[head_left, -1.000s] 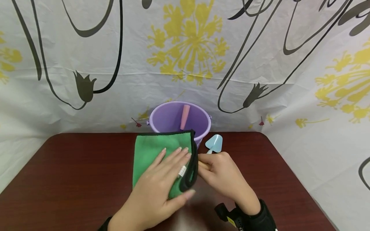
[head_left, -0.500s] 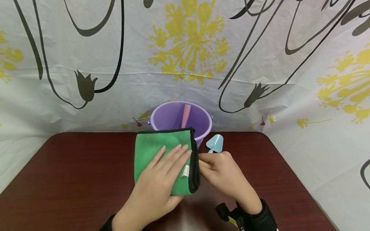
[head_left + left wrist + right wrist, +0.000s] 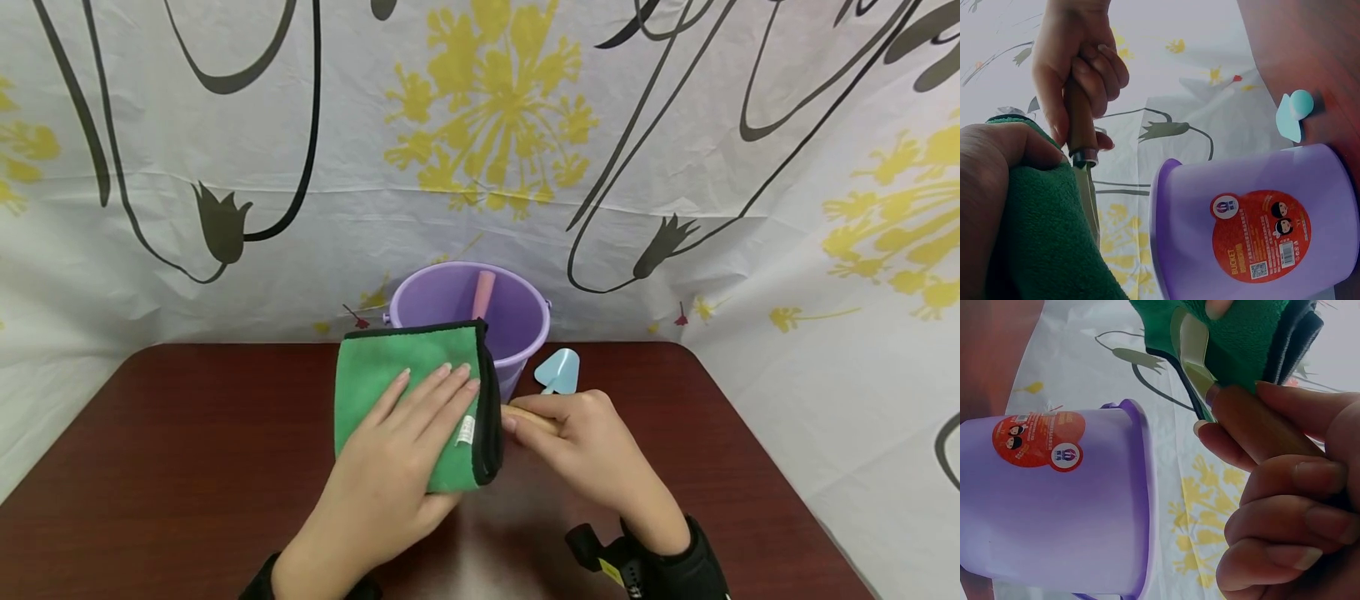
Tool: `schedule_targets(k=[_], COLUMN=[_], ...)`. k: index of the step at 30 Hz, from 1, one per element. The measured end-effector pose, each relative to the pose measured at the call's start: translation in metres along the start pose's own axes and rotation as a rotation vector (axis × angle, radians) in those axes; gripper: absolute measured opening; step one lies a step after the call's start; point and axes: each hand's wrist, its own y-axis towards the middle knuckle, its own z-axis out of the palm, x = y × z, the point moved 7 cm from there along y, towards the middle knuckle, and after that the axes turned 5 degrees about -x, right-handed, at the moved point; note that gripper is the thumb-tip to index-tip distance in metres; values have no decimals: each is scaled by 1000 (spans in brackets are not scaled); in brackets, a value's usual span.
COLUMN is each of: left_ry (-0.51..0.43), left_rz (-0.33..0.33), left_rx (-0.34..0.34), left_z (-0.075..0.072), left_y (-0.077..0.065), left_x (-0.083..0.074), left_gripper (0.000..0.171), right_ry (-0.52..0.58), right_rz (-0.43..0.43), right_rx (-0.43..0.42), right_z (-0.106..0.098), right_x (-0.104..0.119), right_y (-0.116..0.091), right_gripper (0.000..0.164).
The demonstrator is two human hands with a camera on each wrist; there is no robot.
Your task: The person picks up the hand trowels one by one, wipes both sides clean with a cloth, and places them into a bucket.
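My left hand (image 3: pixel 390 475) holds a folded green cloth (image 3: pixel 367 358) with black edging, fingers spread along its top and the thumb underneath. The right hand (image 3: pixel 600 446) grips the wooden handle of a small trowel (image 3: pixel 534 419). From the right wrist view, the trowel's shiny metal blade (image 3: pixel 1192 347) lies against the green cloth (image 3: pixel 1241 353). The left wrist view shows the metal collar and a narrow side of the blade (image 3: pixel 1087 194) beside the cloth. In the head view the cloth hides the blade. Both hands are in front of a purple bucket (image 3: pixel 517 367).
A pink handle (image 3: pixel 482 293) sticks up inside the bucket, at the table's back edge. A light blue toy shovel (image 3: pixel 558 371) lies to the right of the bucket on the dark brown table (image 3: pixel 210 433). Behind hangs a white sheet (image 3: pixel 345 150) with floral print.
The left hand and the cloth have shifted a little left and toward the bucket. More of the trowel's wooden handle shows between the cloth and the right hand, which has barely moved.
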Motion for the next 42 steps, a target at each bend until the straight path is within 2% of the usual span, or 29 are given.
schedule_targets(k=[19, 29, 36, 42], left_ry=[38, 34, 10, -2], left_rz=[-10, -71, -114, -160], left_rx=[2, 19, -9, -6], left_z=[-5, -7, -10, -12], left_y=[1, -2, -2, -3], left_x=[6, 17, 27, 34], left_gripper=[86, 85, 79, 78], right_ry=[-12, -10, -18, -10], right_rz=[28, 64, 87, 83], right_rx=[-27, -36, -46, -58], right_z=[-10, -16, -22, -26], right_x=[-2, -6, -9, -10], right_y=[-2, -2, -3, -3], right_gripper=[5, 10, 9, 10])
